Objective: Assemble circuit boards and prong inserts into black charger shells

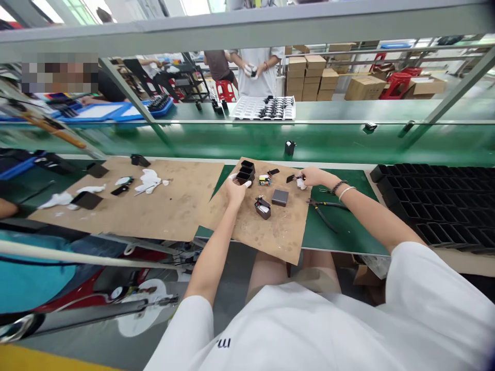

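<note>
My left hand (236, 191) has its fingers around a small group of open black plastic cases (246, 171) standing on the brown cardboard sheet (282, 234). White covers show on its fingertips. At the sheet's right side my right hand (312, 177) is closed on a small black and white part (300, 182), too small to make out exactly. Between my hands lie a small circuit board (264, 180) with yellow on it and a black piece (274, 171). Nearer to me sit a filled black case (263, 208) and a flat dark grey block (280, 198).
Pliers (323, 208) lie right of the sheet, under my right forearm. Rows of black cases (436, 201) fill the bench's right end. Beyond the rim, a black unit (290, 148) stands on the green belt (232, 141). A co-worker's hands (253, 69) are above a white tray (247, 109).
</note>
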Tool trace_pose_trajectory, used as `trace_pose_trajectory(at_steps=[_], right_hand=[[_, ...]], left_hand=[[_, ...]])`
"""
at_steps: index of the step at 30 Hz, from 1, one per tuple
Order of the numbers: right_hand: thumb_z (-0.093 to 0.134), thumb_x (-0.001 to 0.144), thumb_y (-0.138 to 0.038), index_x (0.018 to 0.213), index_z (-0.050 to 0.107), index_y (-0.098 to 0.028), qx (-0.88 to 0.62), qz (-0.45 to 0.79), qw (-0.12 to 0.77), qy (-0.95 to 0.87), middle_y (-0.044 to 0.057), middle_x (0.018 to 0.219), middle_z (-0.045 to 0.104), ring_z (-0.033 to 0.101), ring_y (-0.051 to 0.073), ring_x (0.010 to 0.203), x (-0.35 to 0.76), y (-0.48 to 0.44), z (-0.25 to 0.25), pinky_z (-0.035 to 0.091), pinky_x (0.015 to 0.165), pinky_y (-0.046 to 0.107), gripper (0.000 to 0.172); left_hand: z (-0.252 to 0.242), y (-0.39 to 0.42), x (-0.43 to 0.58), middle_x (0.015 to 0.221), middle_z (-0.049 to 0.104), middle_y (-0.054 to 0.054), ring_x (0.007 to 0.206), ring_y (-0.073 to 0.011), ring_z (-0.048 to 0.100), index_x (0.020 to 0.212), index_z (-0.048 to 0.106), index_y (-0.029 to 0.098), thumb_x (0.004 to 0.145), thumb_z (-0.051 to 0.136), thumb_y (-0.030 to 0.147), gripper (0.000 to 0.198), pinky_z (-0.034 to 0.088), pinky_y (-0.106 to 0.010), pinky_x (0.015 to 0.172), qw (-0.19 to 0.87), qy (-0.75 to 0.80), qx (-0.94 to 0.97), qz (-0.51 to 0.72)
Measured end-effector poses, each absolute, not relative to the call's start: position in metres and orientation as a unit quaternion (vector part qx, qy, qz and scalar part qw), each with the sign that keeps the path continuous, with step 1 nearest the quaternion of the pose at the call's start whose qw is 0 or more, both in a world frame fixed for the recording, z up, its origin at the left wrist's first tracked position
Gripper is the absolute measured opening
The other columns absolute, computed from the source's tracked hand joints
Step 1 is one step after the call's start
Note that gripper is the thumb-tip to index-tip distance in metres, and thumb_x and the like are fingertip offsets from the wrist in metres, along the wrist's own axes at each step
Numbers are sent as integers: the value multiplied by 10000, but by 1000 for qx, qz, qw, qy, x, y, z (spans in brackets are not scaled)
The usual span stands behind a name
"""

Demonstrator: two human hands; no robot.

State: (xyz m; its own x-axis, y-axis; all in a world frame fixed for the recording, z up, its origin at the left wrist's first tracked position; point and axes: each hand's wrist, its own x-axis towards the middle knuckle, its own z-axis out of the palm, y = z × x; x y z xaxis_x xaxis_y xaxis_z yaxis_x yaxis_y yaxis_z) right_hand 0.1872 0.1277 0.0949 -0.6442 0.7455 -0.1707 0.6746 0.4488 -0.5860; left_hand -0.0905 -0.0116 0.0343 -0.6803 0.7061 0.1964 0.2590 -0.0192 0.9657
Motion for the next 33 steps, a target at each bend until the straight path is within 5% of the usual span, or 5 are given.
trace_pose_trajectory(at_steps=[7, 12, 19, 25, 33], right_hand=[[644, 746, -702, 1072, 657, -218, -339, 509, 301, -732, 134, 1106, 763, 741, 275, 964, 237, 56, 84, 618, 856, 443, 584], [960, 534, -520, 1076, 702, -263, -274, 605, 487, -568, 78, 1111, 777, 749, 306, 1042, 243, -36, 96, 631, 912, 450, 653], [934, 650, -478, 1184, 717, -268, -178, 401, 520, -733, 102, 1276, 737, 676, 363, 1259, 236, -93, 149, 597, 1034, 509, 614], [760, 847, -414, 1266, 713, -316, -101, 253, 525, -806, 96, 1248, 758, 750, 320, 1090, 244, -99, 169, 639, 920, 472, 432], [789, 781, -448, 1212, 746, -313, -112, 247, 514, -814, 62, 1233, 766, 753, 342, 1083, 251, -104, 170, 624, 972, 497, 453]], left_hand=[[72, -91, -26, 1300, 673, -104, 1264, -281, 654, 1236, 611, 206, 674, 843, 219, 607, 484, -464, 1172, 156, 588, 438, 662], [103, -142, 29, 1280, 639, -79, 1223, -233, 669, 1308, 612, 230, 727, 790, 181, 610, 536, -366, 1106, 204, 477, 547, 657], [135, -171, 52, 1273, 582, -88, 1233, -234, 632, 1334, 641, 262, 716, 784, 112, 652, 592, -343, 1027, 241, 431, 599, 630], [150, -184, 50, 1287, 596, -100, 1253, -279, 620, 1359, 625, 267, 693, 760, 77, 706, 584, -410, 1060, 198, 428, 662, 582], [164, -191, 54, 1283, 637, -100, 1243, -287, 647, 1352, 635, 235, 767, 746, 149, 602, 621, -386, 999, 196, 418, 692, 556]])
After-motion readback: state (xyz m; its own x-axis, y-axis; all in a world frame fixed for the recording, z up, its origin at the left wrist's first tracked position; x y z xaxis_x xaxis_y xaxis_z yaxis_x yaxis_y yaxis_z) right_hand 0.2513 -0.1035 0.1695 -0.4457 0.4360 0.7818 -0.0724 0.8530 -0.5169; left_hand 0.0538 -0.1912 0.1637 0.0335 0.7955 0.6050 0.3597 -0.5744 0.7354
